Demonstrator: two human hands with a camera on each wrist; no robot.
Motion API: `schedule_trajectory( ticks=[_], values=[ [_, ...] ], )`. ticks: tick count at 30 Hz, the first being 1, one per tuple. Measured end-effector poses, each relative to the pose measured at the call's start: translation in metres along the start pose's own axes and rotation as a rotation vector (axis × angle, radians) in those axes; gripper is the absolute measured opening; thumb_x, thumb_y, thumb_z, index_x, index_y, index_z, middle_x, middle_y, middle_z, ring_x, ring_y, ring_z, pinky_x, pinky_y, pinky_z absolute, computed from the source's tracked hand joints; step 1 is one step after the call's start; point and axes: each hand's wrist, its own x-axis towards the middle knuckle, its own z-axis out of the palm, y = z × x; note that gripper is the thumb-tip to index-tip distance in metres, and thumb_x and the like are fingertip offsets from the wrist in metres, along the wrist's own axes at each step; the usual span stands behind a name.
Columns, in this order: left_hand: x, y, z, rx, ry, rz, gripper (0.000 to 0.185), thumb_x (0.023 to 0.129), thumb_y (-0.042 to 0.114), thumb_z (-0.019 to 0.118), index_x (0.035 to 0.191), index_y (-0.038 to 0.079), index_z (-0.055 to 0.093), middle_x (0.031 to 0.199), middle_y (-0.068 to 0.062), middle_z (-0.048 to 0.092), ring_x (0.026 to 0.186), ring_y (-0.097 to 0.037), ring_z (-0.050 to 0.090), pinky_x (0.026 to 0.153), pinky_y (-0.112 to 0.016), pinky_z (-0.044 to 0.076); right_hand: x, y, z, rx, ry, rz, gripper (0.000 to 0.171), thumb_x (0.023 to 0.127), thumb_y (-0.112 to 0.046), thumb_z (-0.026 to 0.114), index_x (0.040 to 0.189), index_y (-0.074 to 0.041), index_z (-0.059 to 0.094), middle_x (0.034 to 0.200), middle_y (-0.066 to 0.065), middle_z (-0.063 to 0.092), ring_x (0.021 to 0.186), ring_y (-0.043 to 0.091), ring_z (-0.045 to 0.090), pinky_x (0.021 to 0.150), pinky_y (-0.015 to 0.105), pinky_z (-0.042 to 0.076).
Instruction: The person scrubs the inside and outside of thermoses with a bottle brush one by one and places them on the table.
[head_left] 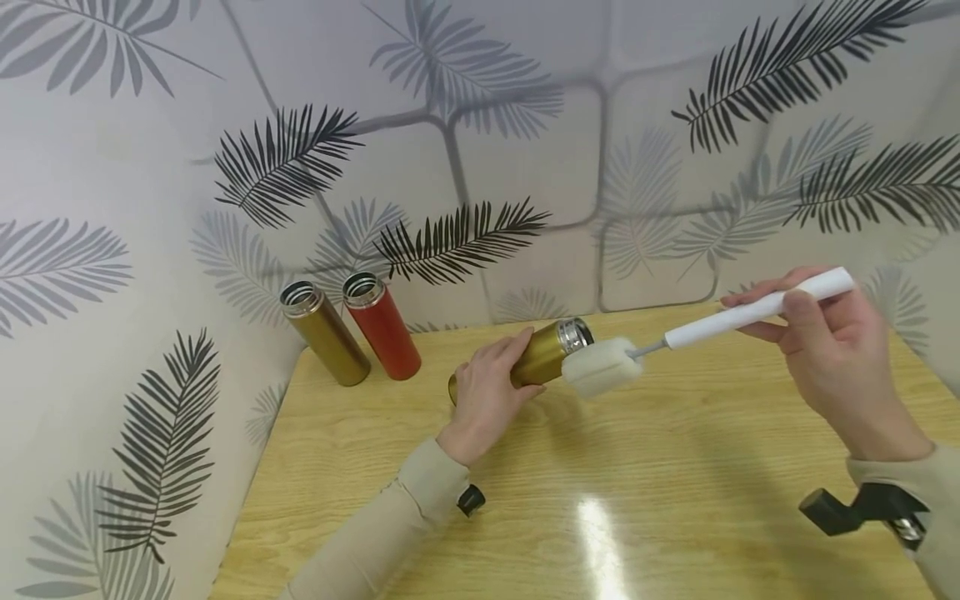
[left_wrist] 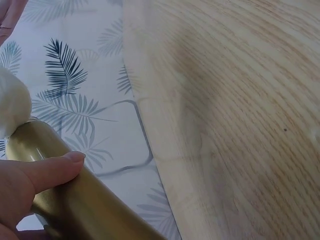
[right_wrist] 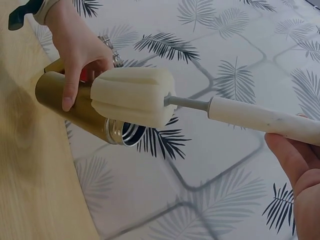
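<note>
My left hand (head_left: 487, 387) grips a gold thermos bottle (head_left: 542, 357) round its body, tilted low over the table with its open steel mouth (head_left: 575, 334) facing right. In the left wrist view the thumb lies along the gold bottle (left_wrist: 95, 200). My right hand (head_left: 843, 358) holds a bottle brush by its white handle (head_left: 757, 312), fingers and thumb pinching it. The cream sponge head (head_left: 602, 367) is just outside the bottle's mouth and overlaps its rim in the head view. Grooves run along the sponge (right_wrist: 132, 96) in the right wrist view, where a grey rod joins it to the handle.
A second gold bottle (head_left: 330, 342) and a red bottle (head_left: 384, 333) stand uncapped at the table's back left, side by side. The wooden table (head_left: 675, 500) meets a wall (head_left: 660, 150) with a leaf pattern behind and at the left.
</note>
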Motion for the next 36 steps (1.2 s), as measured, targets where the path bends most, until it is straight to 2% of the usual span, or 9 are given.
schedule_trajectory(
  ticks=[8,13,17,20,24,27,36],
  values=[
    [-0.003,0.004,0.004,0.039,-0.052,0.026,0.079,0.082,0.03,0.091,0.152,0.021,0.056,0.133,-0.006,0.069,0.123,-0.034,0.064,0.091,-0.071,0.049,0.005,0.004,0.004,0.03,0.048,-0.025,0.015,0.107,0.013,0.036,0.112,0.019,0.048,0.113,0.032,0.067,0.111,0.041,0.07,0.096,0.047,0.056],
    [-0.004,0.006,0.006,0.088,-0.069,0.042,0.079,0.082,0.032,0.09,0.153,0.023,0.055,0.134,-0.004,0.068,0.123,-0.032,0.063,0.089,-0.066,0.051,0.008,0.008,0.004,0.07,0.096,-0.053,0.014,0.106,0.014,0.036,0.113,0.02,0.047,0.112,0.033,0.064,0.109,0.044,0.07,0.096,0.05,0.055],
    [-0.007,0.009,0.007,0.07,-0.075,0.057,0.08,0.082,0.032,0.091,0.153,0.023,0.054,0.134,-0.004,0.068,0.123,-0.031,0.063,0.09,-0.066,0.05,0.01,0.01,0.001,0.046,0.133,-0.071,0.013,0.106,0.014,0.037,0.112,0.019,0.048,0.11,0.032,0.064,0.106,0.042,0.07,0.096,0.049,0.055],
    [-0.008,0.011,0.008,0.013,-0.066,0.058,0.081,0.082,0.029,0.091,0.153,0.022,0.054,0.135,-0.005,0.068,0.123,-0.031,0.063,0.092,-0.066,0.05,0.011,0.011,-0.003,-0.012,0.152,-0.076,0.011,0.105,0.014,0.039,0.11,0.017,0.048,0.108,0.031,0.064,0.105,0.04,0.071,0.096,0.047,0.056],
    [-0.008,0.013,0.008,-0.071,-0.037,0.041,0.081,0.081,0.028,0.092,0.152,0.021,0.054,0.137,-0.006,0.067,0.124,-0.031,0.064,0.094,-0.06,0.05,0.009,0.01,-0.009,-0.131,0.176,-0.062,0.009,0.105,0.014,0.041,0.108,0.018,0.049,0.107,0.028,0.065,0.104,0.037,0.072,0.094,0.044,0.057],
    [-0.007,0.013,0.007,-0.096,-0.02,0.031,0.081,0.081,0.029,0.092,0.152,0.02,0.055,0.137,-0.005,0.067,0.125,-0.03,0.064,0.096,-0.057,0.05,0.005,0.009,-0.013,-0.203,0.191,-0.041,0.009,0.104,0.013,0.043,0.107,0.019,0.05,0.107,0.026,0.066,0.103,0.034,0.073,0.092,0.041,0.058],
    [-0.002,0.003,0.01,-0.134,-0.002,-0.027,0.083,0.083,0.031,0.09,0.155,0.018,0.051,0.141,-0.008,0.066,0.128,-0.03,0.062,0.101,-0.055,0.05,-0.001,0.004,-0.017,-0.275,0.148,-0.007,0.01,0.104,0.015,0.042,0.108,0.021,0.048,0.107,0.024,0.069,0.104,0.031,0.073,0.09,0.036,0.059]
  ],
)
